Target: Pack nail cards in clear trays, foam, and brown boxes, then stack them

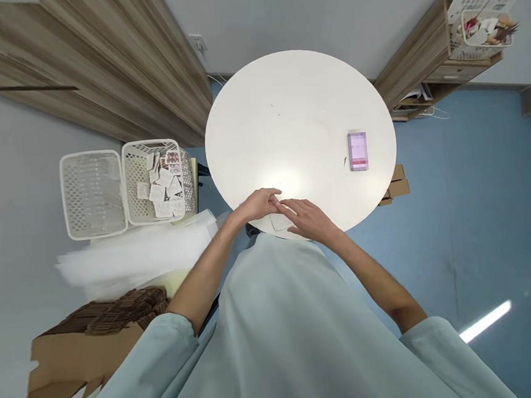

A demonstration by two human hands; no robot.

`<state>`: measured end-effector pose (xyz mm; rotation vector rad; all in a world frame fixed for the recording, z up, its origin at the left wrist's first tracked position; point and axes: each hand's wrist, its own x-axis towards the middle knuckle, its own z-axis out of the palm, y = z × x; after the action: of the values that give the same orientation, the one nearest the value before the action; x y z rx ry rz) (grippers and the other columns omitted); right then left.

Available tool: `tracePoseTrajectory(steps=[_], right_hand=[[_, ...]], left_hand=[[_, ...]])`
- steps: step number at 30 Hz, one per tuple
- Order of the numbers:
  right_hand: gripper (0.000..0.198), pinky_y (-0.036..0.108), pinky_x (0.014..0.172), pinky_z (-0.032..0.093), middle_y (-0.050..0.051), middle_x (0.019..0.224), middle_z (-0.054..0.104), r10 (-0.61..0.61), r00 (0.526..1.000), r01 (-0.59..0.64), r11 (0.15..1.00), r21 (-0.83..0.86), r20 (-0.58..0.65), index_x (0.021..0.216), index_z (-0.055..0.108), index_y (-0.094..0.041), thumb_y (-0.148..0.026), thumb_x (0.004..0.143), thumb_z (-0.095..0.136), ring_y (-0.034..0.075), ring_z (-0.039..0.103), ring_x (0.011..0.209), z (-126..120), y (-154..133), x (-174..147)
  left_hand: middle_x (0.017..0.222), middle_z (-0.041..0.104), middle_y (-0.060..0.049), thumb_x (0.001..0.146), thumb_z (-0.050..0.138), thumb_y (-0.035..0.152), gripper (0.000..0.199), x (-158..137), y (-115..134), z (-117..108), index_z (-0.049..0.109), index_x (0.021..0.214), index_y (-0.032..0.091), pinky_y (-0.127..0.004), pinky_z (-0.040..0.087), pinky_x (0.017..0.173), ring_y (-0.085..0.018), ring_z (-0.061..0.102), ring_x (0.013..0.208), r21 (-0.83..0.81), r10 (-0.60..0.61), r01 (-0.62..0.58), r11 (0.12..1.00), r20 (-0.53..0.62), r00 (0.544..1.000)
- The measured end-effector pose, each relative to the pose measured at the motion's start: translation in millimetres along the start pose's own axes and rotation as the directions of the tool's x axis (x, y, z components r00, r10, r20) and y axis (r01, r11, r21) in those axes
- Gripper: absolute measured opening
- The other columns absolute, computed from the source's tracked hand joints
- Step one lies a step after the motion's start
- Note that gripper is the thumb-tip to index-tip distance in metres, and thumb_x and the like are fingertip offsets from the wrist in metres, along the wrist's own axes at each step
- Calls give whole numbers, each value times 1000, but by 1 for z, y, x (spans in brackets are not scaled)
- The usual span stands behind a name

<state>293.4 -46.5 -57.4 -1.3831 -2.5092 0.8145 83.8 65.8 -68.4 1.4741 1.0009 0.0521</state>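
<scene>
At the near edge of the white oval table, my two hands meet at their fingertips. My left hand has its fingers bent and pressed together; whatever may be between them is too small or hidden to name. Reaching in from the other side, my right hand has its fingers stretched out and its thumb apart, with the fingertips touching the left fingers. Under and between the hands lies a flat, clear or whitish piece on the tabletop, partly covered by the right hand.
A phone-sized pinkish-purple object lies on the table's right side. Left of the table stand a white basket of small packets and another basket of clear items. Flattened cardboard lies lower left; a wooden cabinet stands at right.
</scene>
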Motion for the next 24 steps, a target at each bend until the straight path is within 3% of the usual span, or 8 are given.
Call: tracePoseTrajectory(steps=[4,6,8,10,13,15,17,24], right_hand=[[98,55,118,44,18,161,52,-6,1000,6,1000,11,2,174,13,-25,-15,96,71,39,55,142,7,0,1],[93,56,118,45,18,159,54,36,999,-34,997,73,-22,173,21,-24,-18,95,71,39,55,142,12,2,3],[93,57,116,47,17,156,57,154,986,-137,969,206,-66,171,27,-25,-27,93,77,38,57,141,17,6,5],[97,56,114,50,14,150,63,334,937,-266,872,411,-102,169,32,-28,-39,87,84,36,60,137,22,11,7],[97,51,116,52,11,142,69,536,842,-335,610,718,-62,163,44,-28,-50,80,89,30,65,133,29,16,8],[91,48,117,52,11,137,72,562,827,-308,458,834,-3,155,54,-27,-53,76,91,28,68,130,33,16,9],[86,49,118,52,10,133,74,547,836,-288,359,888,50,147,62,-27,-55,73,93,27,70,127,37,14,11],[75,53,117,55,8,127,78,515,841,-297,181,938,166,134,73,-26,-56,70,95,30,72,125,43,1,17]], left_hand=[[99,83,-6,73,86,45,70,-4,-7,1,71,137,20,-39,57,94,-30,76,102,-31,-20,19,999,-18,1000],[118,81,-11,76,85,49,73,-10,-8,0,68,141,19,-41,57,98,-31,76,107,-98,-32,23,995,-89,996],[140,72,-16,79,85,54,78,-19,-9,-1,65,145,19,-44,56,103,-32,74,115,-188,-44,10,982,-176,983],[155,60,-18,78,86,56,84,-28,-12,-1,61,149,20,-46,54,108,-34,67,129,-276,-54,-9,961,-218,974],[166,47,-18,70,93,52,97,-40,-21,4,55,155,23,-49,52,113,-37,55,144,-361,-52,-21,932,-193,980],[168,45,-18,66,97,49,104,-44,-30,10,52,157,25,-52,51,115,-37,53,147,-401,-56,-14,916,-162,985],[166,47,-20,63,98,48,108,-45,-37,18,52,157,24,-54,49,117,-38,55,145,-452,-85,9,892,-148,985],[142,68,-21,57,102,50,105,-44,-44,25,62,148,15,-55,50,119,-36,67,131,-570,-163,35,821,-176,971]])
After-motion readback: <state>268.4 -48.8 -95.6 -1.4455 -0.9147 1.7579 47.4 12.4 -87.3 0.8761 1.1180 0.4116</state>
